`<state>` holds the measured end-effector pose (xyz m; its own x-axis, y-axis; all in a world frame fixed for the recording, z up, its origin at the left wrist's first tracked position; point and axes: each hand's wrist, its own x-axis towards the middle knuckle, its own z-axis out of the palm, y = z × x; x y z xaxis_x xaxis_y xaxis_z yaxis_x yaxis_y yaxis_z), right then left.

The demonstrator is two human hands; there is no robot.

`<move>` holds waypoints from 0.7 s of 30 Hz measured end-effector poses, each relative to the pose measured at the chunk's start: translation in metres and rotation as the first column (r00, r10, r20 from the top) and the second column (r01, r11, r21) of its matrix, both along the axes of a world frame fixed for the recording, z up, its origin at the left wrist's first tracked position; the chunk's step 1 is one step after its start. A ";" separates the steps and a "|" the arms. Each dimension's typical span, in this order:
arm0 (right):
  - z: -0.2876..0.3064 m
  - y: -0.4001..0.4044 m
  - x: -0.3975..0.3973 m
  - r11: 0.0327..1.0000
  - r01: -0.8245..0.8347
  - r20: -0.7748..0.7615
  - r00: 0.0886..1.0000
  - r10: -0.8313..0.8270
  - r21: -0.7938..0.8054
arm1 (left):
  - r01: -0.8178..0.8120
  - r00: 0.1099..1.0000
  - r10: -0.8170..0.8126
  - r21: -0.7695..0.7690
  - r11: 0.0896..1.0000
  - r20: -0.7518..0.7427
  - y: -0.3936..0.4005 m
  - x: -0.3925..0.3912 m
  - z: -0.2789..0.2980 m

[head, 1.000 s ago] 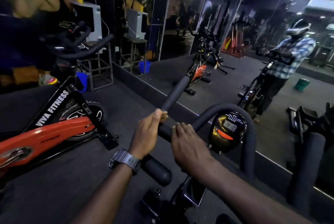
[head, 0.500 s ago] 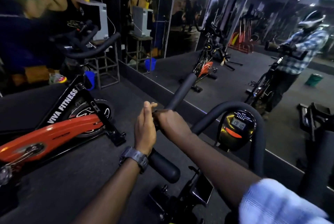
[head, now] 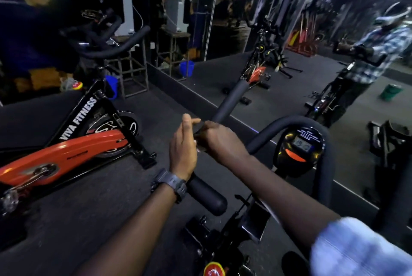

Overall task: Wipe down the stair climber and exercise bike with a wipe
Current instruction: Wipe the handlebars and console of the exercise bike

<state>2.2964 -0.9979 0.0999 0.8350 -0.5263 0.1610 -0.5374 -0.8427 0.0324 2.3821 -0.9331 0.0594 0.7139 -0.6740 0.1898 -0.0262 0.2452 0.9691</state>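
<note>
Black foam handlebar (head: 231,99) of the exercise bike (head: 298,148) is grasped by the right hand (head: 219,142), fingers curled round it. Just beside, the left hand (head: 182,148) has relaxed fingers against the bar, thumb up. No wipe can be made out. An orange bike (head: 66,153) stands at left on the dark floor (head: 89,204).

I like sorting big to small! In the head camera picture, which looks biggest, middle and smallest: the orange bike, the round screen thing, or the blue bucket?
1. Orange bike, biggest.
2. Round screen console.
3. Blue bucket, smallest, though it sits farther away, so it may look smaller than it is.
</note>
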 end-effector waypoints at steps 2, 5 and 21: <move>-0.006 -0.001 -0.019 0.999 -0.026 0.001 1.000 0.026 -0.031 | 0.005 1.000 -0.005 -0.006 1.000 -0.003 0.000 0.001 -0.002; -0.009 0.010 -0.071 0.998 0.015 0.026 1.000 -0.013 -0.063 | 0.015 1.000 -0.016 -0.026 1.000 -0.014 0.000 0.003 -0.003; -0.010 0.003 0.002 0.983 -0.177 0.035 0.984 0.175 0.050 | -0.171 0.946 0.189 0.089 0.981 -0.262 0.007 0.012 -0.009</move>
<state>2.2981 -0.9948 0.0895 0.9104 -0.3801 0.1634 -0.3807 -0.9242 -0.0284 2.3941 -0.9258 0.0509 0.8430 -0.5339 -0.0648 0.1987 0.1971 0.9600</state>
